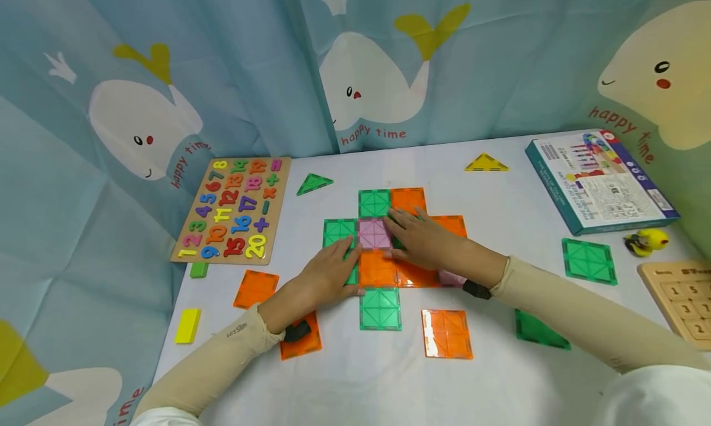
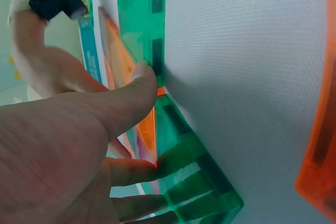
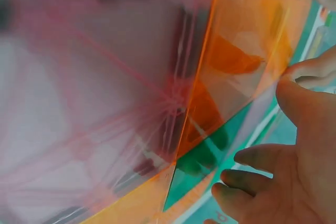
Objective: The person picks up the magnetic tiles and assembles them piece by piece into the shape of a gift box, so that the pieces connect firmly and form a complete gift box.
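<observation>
already, magnetic tiles are joined beneath left hand and right hand, fingers spread; outlying tiles are left apart.

Tiles from head-high and wrist-close

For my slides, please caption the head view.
Left hand and right hand at adjoining green, orange and pink magnetic tiles, whale-print curtain behind.

The left forearm slants in from the near left, the right forearm from the near right. The left hand holds its thumb apart from the fingers; the right hand, slightly farther, points left, fingers spread.
</observation>
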The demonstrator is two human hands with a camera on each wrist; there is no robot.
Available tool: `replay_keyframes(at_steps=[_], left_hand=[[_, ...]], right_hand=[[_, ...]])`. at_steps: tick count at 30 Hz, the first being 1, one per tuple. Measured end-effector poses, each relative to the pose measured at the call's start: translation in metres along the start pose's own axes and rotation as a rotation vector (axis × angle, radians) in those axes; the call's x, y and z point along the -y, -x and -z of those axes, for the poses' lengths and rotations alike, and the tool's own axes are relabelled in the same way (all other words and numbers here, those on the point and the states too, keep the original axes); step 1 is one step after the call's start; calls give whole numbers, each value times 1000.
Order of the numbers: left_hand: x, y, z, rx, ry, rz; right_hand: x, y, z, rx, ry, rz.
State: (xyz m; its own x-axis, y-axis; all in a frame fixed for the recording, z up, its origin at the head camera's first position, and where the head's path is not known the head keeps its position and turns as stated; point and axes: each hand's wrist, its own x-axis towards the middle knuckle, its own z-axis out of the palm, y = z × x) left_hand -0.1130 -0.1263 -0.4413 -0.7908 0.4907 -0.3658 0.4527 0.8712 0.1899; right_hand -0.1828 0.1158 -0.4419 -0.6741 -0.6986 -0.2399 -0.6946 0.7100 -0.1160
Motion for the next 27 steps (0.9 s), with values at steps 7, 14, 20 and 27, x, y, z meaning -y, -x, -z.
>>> replay_keyframes(at_steps=[7, 14, 20, 27], left_hand=[[0, 0, 1, 1, 23, -1], [1, 1, -1, -1, 80, -9], [3, 2, -3, -5, 87, -19], [4, 0, -5, -12, 83, -23]], right_hand=[[1, 53, 7, -46, -13, -9], [21, 116, 16, 39, -193, -95], [44, 159, -10, 100, -253, -103], [64, 185, -49, -27, -145, 11]])
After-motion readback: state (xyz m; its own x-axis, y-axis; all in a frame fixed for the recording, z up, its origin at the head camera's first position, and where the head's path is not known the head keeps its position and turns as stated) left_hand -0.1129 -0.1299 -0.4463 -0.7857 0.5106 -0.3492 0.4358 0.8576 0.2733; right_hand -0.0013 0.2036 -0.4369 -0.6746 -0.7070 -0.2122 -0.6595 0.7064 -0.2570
